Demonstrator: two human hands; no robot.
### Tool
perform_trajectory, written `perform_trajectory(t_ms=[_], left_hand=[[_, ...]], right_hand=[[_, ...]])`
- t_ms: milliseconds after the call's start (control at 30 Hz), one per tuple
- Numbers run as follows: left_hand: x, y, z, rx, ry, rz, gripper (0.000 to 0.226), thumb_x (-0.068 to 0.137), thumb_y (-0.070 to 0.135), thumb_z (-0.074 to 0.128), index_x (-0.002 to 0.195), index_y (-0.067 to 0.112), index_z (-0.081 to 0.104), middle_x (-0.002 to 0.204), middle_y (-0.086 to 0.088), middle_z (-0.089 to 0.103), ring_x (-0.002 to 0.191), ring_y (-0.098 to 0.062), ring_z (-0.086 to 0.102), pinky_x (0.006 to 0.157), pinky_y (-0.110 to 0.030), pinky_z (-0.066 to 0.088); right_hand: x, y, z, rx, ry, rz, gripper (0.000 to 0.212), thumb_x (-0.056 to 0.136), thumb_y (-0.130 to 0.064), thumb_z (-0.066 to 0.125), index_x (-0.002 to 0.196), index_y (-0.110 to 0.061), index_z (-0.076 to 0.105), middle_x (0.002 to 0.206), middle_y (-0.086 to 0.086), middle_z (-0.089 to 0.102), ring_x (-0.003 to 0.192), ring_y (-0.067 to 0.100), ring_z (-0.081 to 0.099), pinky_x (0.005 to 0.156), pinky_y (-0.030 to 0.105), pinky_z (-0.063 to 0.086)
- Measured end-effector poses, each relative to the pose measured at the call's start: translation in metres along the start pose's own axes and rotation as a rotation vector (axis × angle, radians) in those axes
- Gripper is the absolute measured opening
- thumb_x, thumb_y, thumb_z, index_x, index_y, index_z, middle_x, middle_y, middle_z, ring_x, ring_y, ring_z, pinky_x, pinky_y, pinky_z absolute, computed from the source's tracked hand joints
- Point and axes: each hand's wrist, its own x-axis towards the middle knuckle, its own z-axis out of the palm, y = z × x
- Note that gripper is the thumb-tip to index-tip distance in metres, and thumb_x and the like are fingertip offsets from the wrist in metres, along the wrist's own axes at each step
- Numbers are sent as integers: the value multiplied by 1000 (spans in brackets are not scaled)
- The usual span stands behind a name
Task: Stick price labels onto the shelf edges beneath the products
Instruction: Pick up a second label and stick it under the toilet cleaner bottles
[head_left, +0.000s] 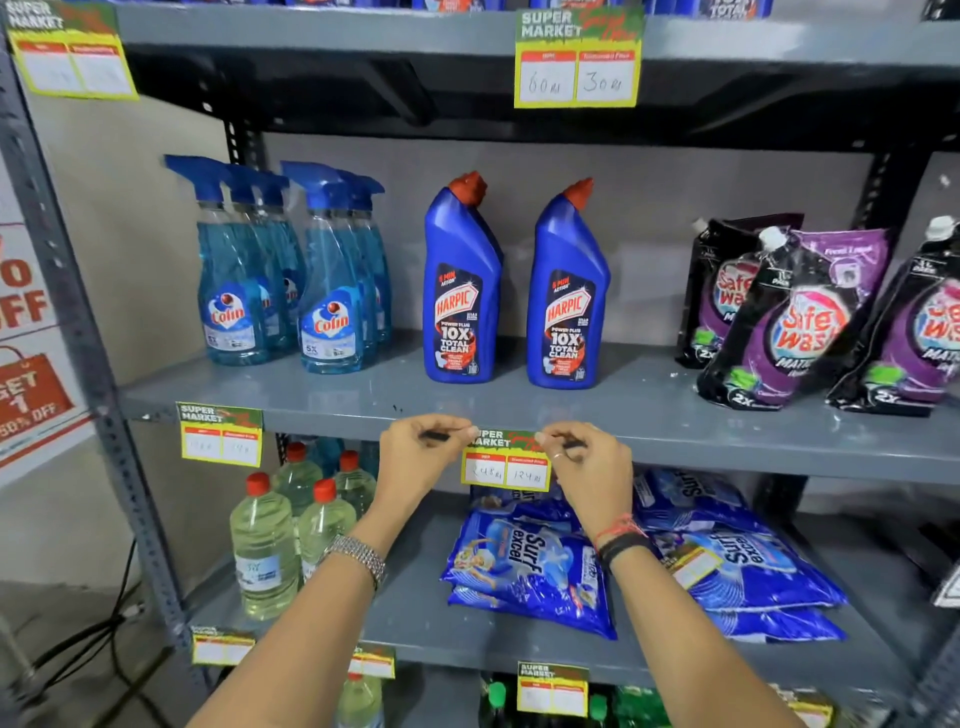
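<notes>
Your left hand (415, 447) and right hand (584, 457) both press against the front lip of the grey metal shelf edge (727, 447), one at each top corner of a price label (506, 461). The fingers of each hand are pinched together on the label's upper edge, holding it flat to the painted steel. The label is a small paper rectangle, green and red across the top, yellow-bordered below, with two white boxes bearing handwritten figures. It hangs directly beneath the two Harpic bottles (514, 291), which are glossy blue plastic with angled red caps and stand upright on the shelf above your hands.

To their left stand clear spray bottles (291, 280) filled with pale blue liquid, each topped by a blue trigger head. To the right lean soft purple-and-black Safewash pouches (810, 322) with white screw spouts.

On the shelf below, crinkled blue Surf Excel packets (535, 566) lie flat in stacks, and clear bottles with red caps (291, 525) hold a faintly yellowish liquid. Another label of the same kind (221, 435) is already stuck under the spray bottles. You wear a linked metal watch (358, 558) on your left wrist.
</notes>
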Motion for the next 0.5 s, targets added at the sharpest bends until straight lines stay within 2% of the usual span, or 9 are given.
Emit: perform_trajectory(t_ms=[200, 300, 367, 433, 500], left_hand=[[9, -5, 5, 19, 22, 9, 7, 69, 31, 80, 68, 33, 74, 67, 12, 74, 63, 1, 67, 70, -30, 61], [8, -6, 7, 79, 50, 35, 6, 70, 34, 79, 71, 31, 74, 67, 12, 73, 62, 0, 67, 64, -20, 57], [7, -5, 8, 200, 80, 90, 9, 72, 38, 77, 73, 30, 74, 68, 15, 72, 62, -1, 65, 54, -12, 50], [5, -4, 8, 387, 147, 181, 12, 73, 44, 73, 76, 33, 72, 75, 19, 69, 66, 1, 59, 49, -13, 42], [6, -2, 9, 457, 172, 318, 15, 77, 47, 68, 85, 35, 70, 87, 20, 65, 79, 0, 54, 60, -14, 41]], right_hand=[[5, -1, 4, -41, 20, -11, 8, 77, -29, 72, 77, -20, 73, 65, -3, 69, 57, 4, 61, 55, 11, 44], [3, -2, 7, -111, 44, -43, 9, 78, -29, 71, 77, -20, 72, 62, -9, 60, 56, 2, 55, 52, 14, 39], [3, -2, 8, -243, 73, -93, 10, 79, -32, 70, 80, -21, 71, 74, -6, 61, 72, 11, 55, 57, 21, 40], [5, -3, 9, -362, 94, -143, 18, 79, -35, 70, 90, -22, 71, 92, 0, 59, 91, 18, 52, 70, 29, 44], [8, -5, 12, -392, 57, -215, 32, 79, -41, 67, 104, -22, 68, 105, 2, 60, 101, 21, 51, 84, 37, 43]])
